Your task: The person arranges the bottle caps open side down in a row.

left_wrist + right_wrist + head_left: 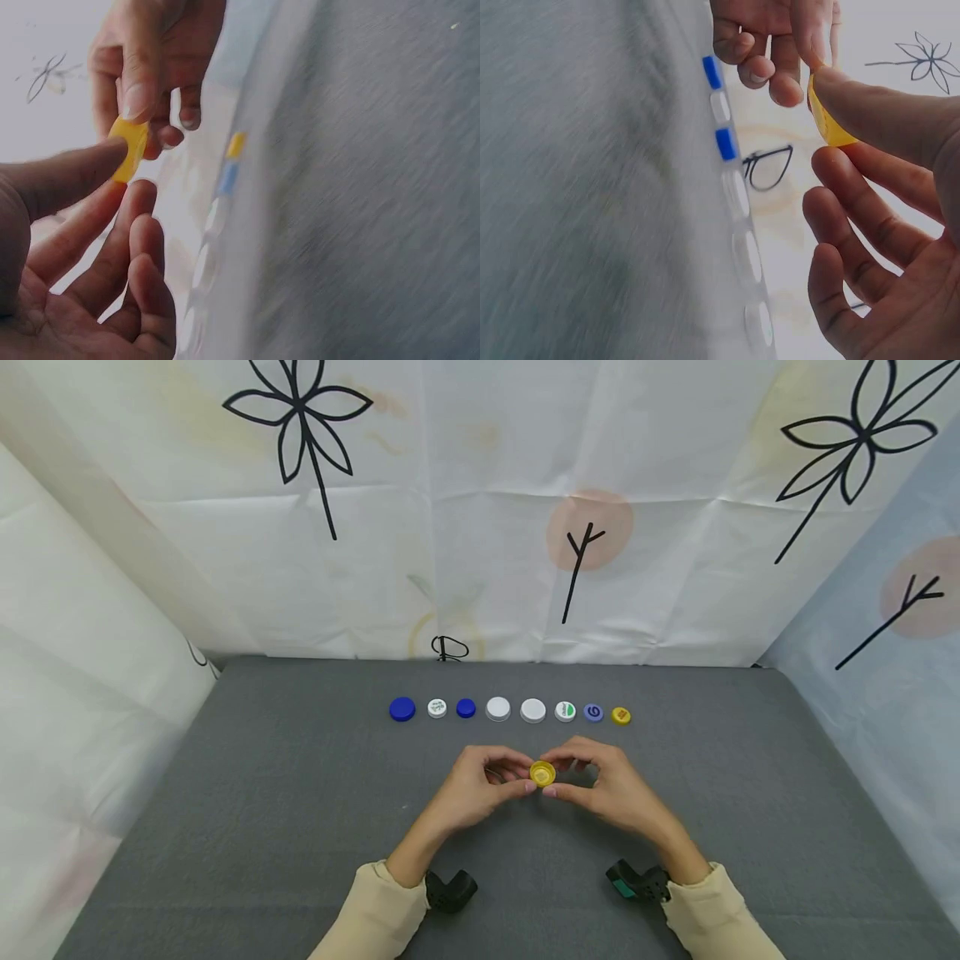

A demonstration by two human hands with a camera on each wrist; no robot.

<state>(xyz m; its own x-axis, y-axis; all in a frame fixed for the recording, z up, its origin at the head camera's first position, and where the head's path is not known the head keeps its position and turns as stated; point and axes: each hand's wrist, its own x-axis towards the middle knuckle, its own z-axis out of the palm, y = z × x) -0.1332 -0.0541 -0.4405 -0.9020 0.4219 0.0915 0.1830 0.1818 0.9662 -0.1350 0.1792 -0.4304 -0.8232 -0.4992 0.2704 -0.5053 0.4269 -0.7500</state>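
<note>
A yellow bottle cap is held up above the grey table between both hands, its hollow inside facing the head camera. My left hand pinches its left edge between thumb and forefinger. On the opposite edge, the thumb and forefinger of my right hand pinch it as well. In the left wrist view, the cap is seen nearly edge-on, partly covered by the left thumb. The right thumb hides part of the cap in the right wrist view.
Beyond the hands, several caps form a row: a large blue cap at the left end, white ones in the middle, a light blue cap and another yellow cap at the right. A patterned white cloth rises behind the table.
</note>
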